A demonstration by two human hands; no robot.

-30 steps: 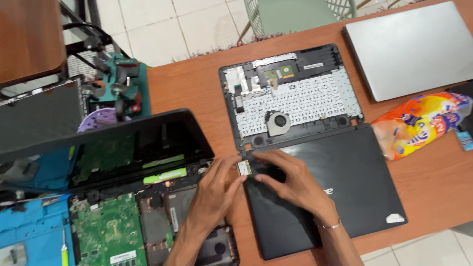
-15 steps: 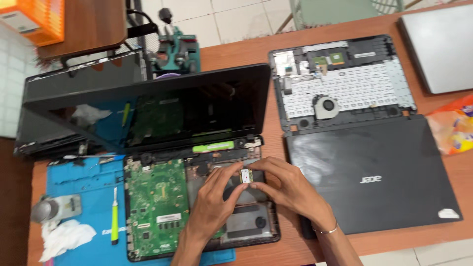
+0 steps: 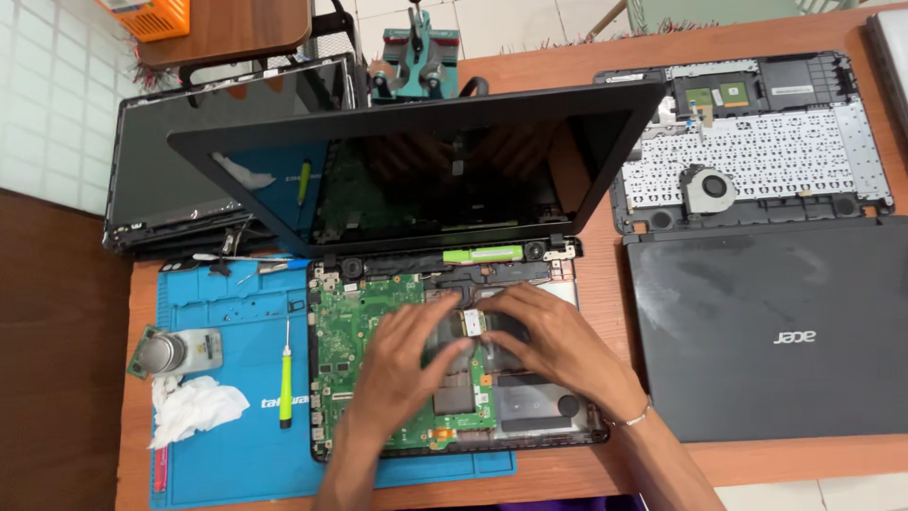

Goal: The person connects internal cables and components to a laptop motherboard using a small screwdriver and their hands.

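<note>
An opened laptop base with a green motherboard (image 3: 352,331) lies in front of me, its dark screen (image 3: 426,170) tilted up behind it. My left hand (image 3: 402,364) and my right hand (image 3: 553,341) rest over the middle of the board. Between their fingertips is a small rectangular circuit card (image 3: 472,324), pinched from both sides just above the board.
A blue work mat (image 3: 236,378) under the laptop holds a green-handled screwdriver (image 3: 286,388), a crumpled tissue (image 3: 194,409) and a small metal part (image 3: 165,352). A second laptop lid (image 3: 771,331) and a bare keyboard frame with fan (image 3: 757,151) lie to the right. Another screen panel (image 3: 175,161) stands at back left.
The view has swung left and closer, from the black laptop on the right to the open base. Both hands carried the small card over onto the motherboard.
</note>
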